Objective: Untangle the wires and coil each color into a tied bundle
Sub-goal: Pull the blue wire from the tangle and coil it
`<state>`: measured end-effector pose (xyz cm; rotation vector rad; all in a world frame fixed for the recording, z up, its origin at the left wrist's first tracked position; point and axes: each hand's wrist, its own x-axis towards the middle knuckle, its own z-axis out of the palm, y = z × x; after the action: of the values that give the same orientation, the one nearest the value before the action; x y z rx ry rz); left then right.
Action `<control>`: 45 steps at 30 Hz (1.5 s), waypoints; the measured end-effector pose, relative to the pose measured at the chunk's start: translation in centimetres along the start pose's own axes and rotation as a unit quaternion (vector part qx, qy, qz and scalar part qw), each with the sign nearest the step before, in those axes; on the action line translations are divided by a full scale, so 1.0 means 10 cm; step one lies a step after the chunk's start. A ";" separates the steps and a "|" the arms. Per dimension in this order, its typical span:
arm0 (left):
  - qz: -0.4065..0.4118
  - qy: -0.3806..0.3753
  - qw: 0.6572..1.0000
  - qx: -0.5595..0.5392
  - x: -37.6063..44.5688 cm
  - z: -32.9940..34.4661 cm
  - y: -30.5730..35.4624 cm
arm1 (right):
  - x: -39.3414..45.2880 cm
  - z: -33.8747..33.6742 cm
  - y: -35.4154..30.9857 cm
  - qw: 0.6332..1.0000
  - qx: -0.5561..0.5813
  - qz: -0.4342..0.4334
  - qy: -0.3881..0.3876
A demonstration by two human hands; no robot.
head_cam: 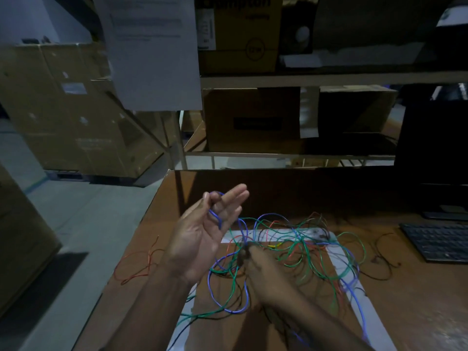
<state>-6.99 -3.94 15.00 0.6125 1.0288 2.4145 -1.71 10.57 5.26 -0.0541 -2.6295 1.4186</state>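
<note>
A tangle of thin wires (298,252) in blue, green, red and black lies on the brown table, partly over a white taped outline. My left hand (202,234) is raised above the table's left part, palm toward me, with a loop of blue wire (215,214) pinched between thumb and forefinger while the other fingers spread. The blue wire runs down from it to my right hand (263,272), which is low over the tangle and pinches wires at its fingertips. A loose red wire (136,264) lies apart at the table's left edge.
A black keyboard (438,241) sits at the right, with a monitor base (445,214) behind it. Shelves with cardboard boxes (253,120) stand beyond the table. A paper sheet (152,51) hangs above. Stacked boxes and grey floor lie to the left.
</note>
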 end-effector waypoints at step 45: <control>0.003 -0.029 0.999 0.014 0.33 -0.57 -0.03 | -0.18 0.08 -0.05 0.953 -0.302 0.007 -0.036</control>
<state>-12.71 -5.11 11.91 0.6920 1.0392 2.3764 -0.01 9.44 5.04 -0.0905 -3.0196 0.5773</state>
